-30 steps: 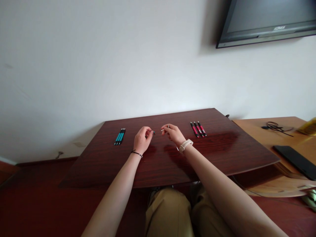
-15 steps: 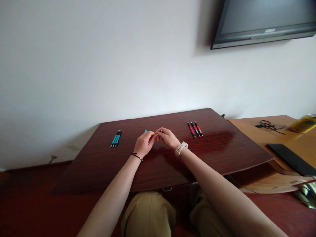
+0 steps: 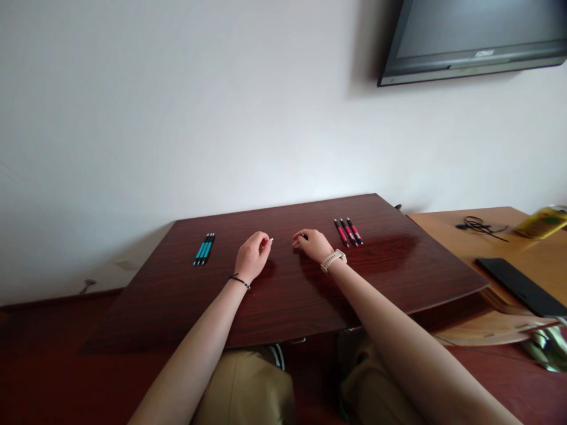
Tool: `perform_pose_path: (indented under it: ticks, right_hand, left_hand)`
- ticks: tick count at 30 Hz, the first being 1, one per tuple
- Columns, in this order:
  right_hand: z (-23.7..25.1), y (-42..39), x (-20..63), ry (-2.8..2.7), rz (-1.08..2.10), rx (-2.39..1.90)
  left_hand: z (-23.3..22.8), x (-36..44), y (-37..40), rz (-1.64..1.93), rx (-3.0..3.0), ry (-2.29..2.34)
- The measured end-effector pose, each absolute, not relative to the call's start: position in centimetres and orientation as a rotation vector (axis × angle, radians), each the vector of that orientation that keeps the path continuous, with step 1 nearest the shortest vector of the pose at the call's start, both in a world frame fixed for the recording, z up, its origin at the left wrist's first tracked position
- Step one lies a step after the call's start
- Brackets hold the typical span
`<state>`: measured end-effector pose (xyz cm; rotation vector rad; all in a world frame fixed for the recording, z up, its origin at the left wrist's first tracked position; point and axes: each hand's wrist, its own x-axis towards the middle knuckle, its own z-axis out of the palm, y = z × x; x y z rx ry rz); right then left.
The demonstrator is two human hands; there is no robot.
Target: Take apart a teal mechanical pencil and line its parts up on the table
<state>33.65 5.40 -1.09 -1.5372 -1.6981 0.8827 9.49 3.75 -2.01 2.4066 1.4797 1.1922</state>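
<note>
My left hand (image 3: 251, 256) rests on the dark red table (image 3: 287, 295), fingers curled around a small pen part whose white tip (image 3: 270, 239) sticks out. A short gap to the right, my right hand (image 3: 313, 244) pinches a small dark pen part (image 3: 303, 236); most of it is hidden by the fingers. A cream watch is on the right wrist and a thin black band on the left. Three teal pens (image 3: 204, 248) lie side by side left of my left hand. Three red pens (image 3: 348, 231) lie side by side right of my right hand.
A wall-mounted screen (image 3: 469, 35) hangs at the upper right. A lighter wooden desk (image 3: 500, 248) adjoins on the right, carrying a black flat device (image 3: 522, 286), a coiled cable (image 3: 481, 224) and a yellow object (image 3: 543, 221). My knees are under the table's front edge.
Half a second ago my hands met at the table's middle around a teal pen; they have since drawn apart, each keeping a small piece.
</note>
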Motion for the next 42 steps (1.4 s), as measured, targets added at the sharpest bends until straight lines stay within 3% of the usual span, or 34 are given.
perform_pose_path:
  ticks: [42]
  right_hand:
    - [-0.9,5.5,32.1,-1.798,0.812,-1.609]
  left_hand:
    - [-2.1,9.8,3.1,1.086,2.244,1.167]
